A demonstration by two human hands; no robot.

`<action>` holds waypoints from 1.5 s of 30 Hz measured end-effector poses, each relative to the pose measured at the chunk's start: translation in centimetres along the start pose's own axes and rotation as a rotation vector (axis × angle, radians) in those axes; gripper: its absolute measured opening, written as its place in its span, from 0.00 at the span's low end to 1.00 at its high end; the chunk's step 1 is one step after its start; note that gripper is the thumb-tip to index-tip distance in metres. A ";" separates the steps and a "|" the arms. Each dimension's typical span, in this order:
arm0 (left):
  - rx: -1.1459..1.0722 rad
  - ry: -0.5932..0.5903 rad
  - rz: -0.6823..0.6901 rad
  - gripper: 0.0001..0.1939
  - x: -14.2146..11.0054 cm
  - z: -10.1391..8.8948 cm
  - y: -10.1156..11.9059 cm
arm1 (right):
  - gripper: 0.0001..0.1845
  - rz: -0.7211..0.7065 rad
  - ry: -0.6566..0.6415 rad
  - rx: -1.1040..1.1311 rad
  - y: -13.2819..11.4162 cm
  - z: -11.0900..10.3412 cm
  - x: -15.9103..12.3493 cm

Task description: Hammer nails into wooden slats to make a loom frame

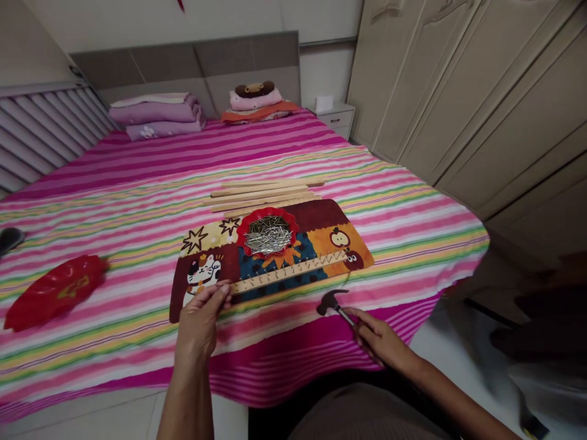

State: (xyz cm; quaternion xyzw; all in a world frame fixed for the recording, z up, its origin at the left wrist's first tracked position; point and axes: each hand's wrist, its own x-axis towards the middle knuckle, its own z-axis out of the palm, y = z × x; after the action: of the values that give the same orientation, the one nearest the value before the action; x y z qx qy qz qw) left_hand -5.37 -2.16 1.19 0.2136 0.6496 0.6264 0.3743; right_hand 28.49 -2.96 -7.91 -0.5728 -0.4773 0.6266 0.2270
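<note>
My left hand (205,316) pinches the left end of a narrow wooden strip (270,277). A row of nails stands up along the strip, which slants across a patterned mat (300,300) with cat and apple pictures. In my right hand (378,339) is a claw hammer (334,304), gripped by its handle, its head just below the strip and apart from it. Behind the strip, a red scalloped dish (243,243) on the mat holds a heap of loose nails (270,235).
Several wooden strips (266,194) lie together beyond the mat on the striped bedspread (137,305). A red tray (57,292) rests to the left, near a dark object (10,238) at the edge. Folded bedding (158,115) lies by the headboard; wardrobe doors (458,91) stand right.
</note>
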 end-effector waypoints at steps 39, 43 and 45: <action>0.694 0.100 0.528 0.09 0.6 1.6 -6.3 | 0.24 -0.967 -0.156 -0.535 -14.7 8.9 -0.6; 0.763 0.092 0.501 0.08 0.5 1.5 -6.1 | 0.26 -0.906 -0.194 -0.696 -15.2 10.6 0.5; 0.750 0.084 0.480 0.08 0.5 1.5 -6.1 | 0.26 -0.880 -0.219 -0.681 -15.0 10.5 0.3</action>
State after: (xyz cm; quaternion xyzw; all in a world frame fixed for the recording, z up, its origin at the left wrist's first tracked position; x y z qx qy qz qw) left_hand -3.42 -1.55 -4.76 0.4536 0.7784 0.4250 0.0880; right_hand 14.71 0.35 3.66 -0.2927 -0.8670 0.3392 0.2183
